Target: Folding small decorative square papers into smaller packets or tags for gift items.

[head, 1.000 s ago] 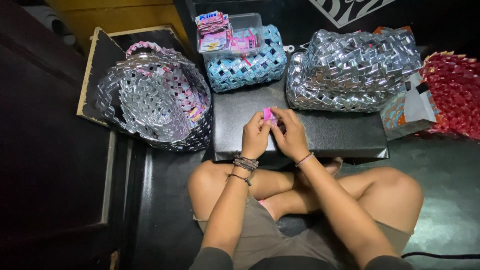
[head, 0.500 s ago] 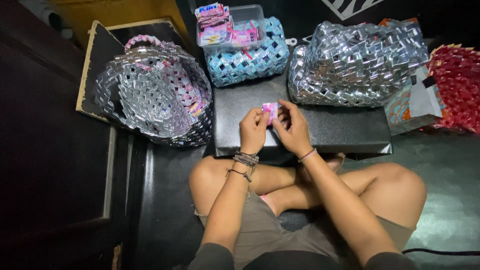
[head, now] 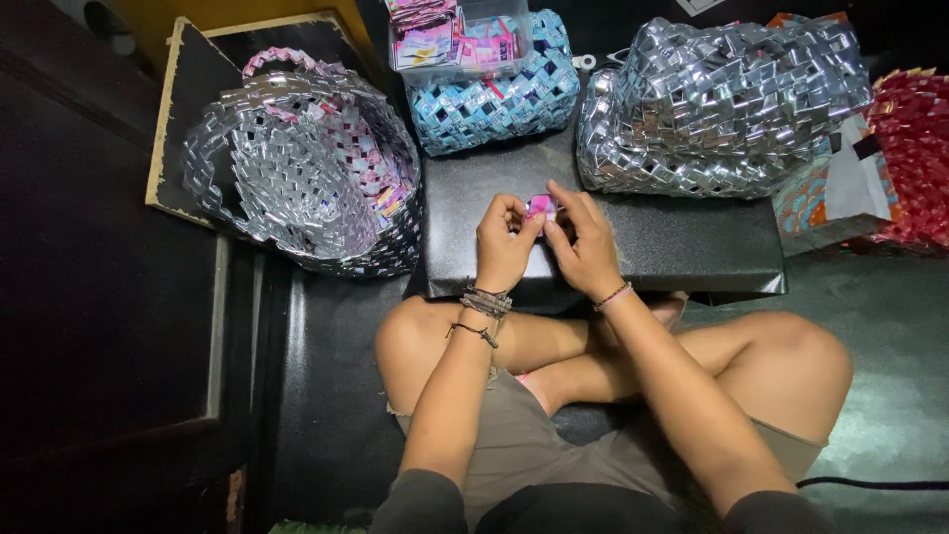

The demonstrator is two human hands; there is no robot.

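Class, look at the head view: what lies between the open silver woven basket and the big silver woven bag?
The blue woven bag at the back, and the black box with both hands on a small pink piece.

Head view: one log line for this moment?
left hand + right hand: pinching small pink folded piece | over black box | silver woven basket at left

I sit with my legs crossed behind a low box (head: 682,247). My left hand (head: 506,242) and my right hand (head: 585,247) meet above its near edge, with a small folded piece (head: 540,207) between them. At ten o'clock stands a woven basket (head: 297,168). At twelve o'clock stands another basket (head: 494,104), with a tray of wrappers (head: 460,40) on it. At one o'clock a woven bag (head: 722,109) rests on the box, and at three o'clock lies one more woven piece (head: 914,148).
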